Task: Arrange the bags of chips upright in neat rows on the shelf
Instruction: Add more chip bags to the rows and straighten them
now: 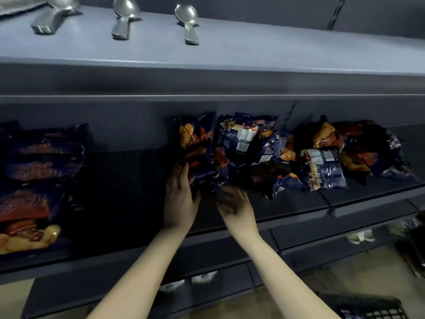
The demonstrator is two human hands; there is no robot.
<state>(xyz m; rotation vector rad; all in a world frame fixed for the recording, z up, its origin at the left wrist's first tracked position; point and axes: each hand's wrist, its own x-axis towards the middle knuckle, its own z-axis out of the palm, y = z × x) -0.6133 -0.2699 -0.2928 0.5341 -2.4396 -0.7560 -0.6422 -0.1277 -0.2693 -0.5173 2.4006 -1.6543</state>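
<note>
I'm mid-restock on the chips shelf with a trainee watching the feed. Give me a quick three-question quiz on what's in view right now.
1. True or false: every bag in the jumbled pile stands upright.
2. The left hand grips: A) a chip bag at the pile's left end; B) a spoon; C) the shelf's front edge.
3. How many groups of spoons show on the upper shelf?

Key: 1 false, several bags lie flat or tilted; 2 A; 3 three.
</note>
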